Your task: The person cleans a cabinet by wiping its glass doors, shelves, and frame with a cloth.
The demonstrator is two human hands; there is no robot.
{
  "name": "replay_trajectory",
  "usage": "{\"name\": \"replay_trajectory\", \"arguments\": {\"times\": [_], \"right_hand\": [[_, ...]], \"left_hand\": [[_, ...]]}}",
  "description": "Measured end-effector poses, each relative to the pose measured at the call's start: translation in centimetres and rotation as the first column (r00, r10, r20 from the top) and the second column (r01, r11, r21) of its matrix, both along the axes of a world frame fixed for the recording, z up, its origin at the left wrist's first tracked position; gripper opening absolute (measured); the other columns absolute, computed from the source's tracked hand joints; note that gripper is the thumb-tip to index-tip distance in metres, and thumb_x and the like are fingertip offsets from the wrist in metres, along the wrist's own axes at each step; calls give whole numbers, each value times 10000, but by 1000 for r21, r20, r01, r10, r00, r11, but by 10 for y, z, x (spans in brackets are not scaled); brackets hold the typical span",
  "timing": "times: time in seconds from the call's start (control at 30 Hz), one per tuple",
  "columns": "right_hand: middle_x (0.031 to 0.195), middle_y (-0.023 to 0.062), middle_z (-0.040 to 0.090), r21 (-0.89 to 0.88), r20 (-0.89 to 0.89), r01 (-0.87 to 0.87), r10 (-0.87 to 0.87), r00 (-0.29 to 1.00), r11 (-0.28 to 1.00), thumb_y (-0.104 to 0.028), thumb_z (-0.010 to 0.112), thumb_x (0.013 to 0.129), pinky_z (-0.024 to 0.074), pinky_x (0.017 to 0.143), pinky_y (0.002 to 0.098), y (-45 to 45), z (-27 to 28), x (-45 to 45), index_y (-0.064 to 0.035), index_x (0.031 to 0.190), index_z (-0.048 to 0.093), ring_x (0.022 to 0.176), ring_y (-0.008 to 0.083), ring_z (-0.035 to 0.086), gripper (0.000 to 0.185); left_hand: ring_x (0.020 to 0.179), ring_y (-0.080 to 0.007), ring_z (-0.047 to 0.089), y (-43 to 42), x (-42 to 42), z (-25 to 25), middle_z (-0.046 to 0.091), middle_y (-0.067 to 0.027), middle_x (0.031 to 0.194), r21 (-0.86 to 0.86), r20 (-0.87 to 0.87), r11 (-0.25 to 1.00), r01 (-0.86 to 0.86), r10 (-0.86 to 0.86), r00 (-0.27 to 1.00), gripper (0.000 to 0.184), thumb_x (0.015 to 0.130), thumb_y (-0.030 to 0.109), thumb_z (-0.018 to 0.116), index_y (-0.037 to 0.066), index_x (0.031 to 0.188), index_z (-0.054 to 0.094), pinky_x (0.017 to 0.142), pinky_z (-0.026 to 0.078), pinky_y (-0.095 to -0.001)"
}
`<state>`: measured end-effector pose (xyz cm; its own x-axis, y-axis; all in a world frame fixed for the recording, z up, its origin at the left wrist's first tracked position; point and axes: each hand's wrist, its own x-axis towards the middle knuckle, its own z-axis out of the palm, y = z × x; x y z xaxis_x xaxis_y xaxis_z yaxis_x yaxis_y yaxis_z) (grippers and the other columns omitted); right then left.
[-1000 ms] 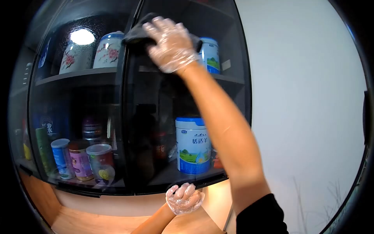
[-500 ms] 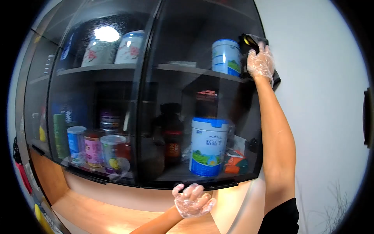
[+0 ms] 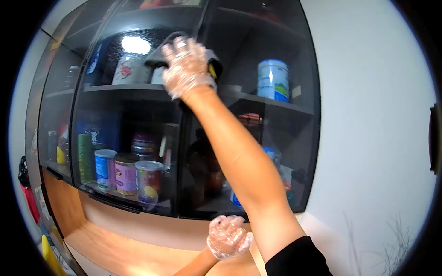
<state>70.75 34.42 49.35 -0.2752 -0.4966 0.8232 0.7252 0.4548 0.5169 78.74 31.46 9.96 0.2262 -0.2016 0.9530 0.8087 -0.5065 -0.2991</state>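
My right hand (image 3: 188, 66), in a clear plastic glove, presses a dark cloth (image 3: 157, 57) flat against the glass front of a black wall cabinet (image 3: 317, 138). Its fingers are spread over the cloth, near the frame between two doors. A yellow patch shows at the cloth's right side. Below the cabinet's lower edge is my left hand (image 3: 229, 238), gloved the same way, with fingers curled in and nothing visible in them. Whether it touches the door edge I cannot tell. Behind the glass, by my right hand, stands a white flowered jar (image 3: 126, 71).
A blue-and-white tin (image 3: 272, 80) stands on the upper right shelf. Lower left are a green canister (image 3: 84, 158), a blue can (image 3: 105, 170), a pink can (image 3: 125, 175) and a clear-lidded can (image 3: 148, 181). A wooden ledge (image 3: 124, 239) runs underneath; a pale wall (image 3: 368, 115) borders the right.
My right hand has moved left with the cloth, from the cabinet's right edge to the middle frame. The left hand's fingers have curled in more. The view has shifted slightly.
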Motion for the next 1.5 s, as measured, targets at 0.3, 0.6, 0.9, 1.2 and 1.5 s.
{"name": "replay_trajectory", "arguments": {"times": [0.3, 0.6, 0.9, 1.2, 1.5], "right_hand": [[1611, 145, 491, -32, 597, 9, 12, 802, 999, -159, 724, 731, 232, 1290, 524, 14, -105, 152, -156, 1466, 611, 1543, 332, 386, 744], [1337, 237, 669, -158, -313, 144, -187, 931, 977, -214, 691, 953, 451, 1094, 496, 66, -100, 324, 1, 1305, 666, 1255, 456, 591, 414], [1427, 295, 557, -302, -493, -282, 105, 864, 911, -376, 756, 882, 365, 1118, 531, -3, -204, 92, 65, 1194, 703, 1340, 409, 474, 542], [1557, 65, 552, -100, 572, 69, 0, 820, 993, -190, 788, 618, 432, 1075, 434, -2, -258, 123, -103, 1404, 663, 1304, 293, 539, 800], [1365, 304, 628, -625, -380, 329, -645, 663, 708, -333, 628, 1004, 437, 1094, 502, 66, -306, 319, 63, 1259, 701, 1178, 497, 588, 476]], "left_hand": [[902, -389, 650, -15, -2, 2, 714, -194, 1052, -120, 18, 988, 102, -101, 995, 254, 806, 136, 797, 51, 799, 557, 847, 498, -491], [998, -410, 642, -29, -2, 5, 690, -244, 1149, -246, 37, 958, 145, -140, 989, 359, 799, 251, 840, 47, 732, 553, 890, 494, -512], [1064, -416, 616, -17, -17, -4, 670, -195, 1190, -318, -14, 933, 169, -182, 983, 377, 865, 358, 748, 47, 1072, 699, 925, 484, -534], [1113, -434, 614, -12, -24, -15, 674, -222, 1207, -365, -82, 925, 109, -148, 986, 315, 856, 285, 757, 25, 1014, 678, 970, 483, -555], [1061, -455, 613, -13, -11, -9, 659, -278, 1191, -175, 1, 970, 166, -169, 986, 265, 824, 210, 770, 8, 793, 600, 938, 494, -565]]}}
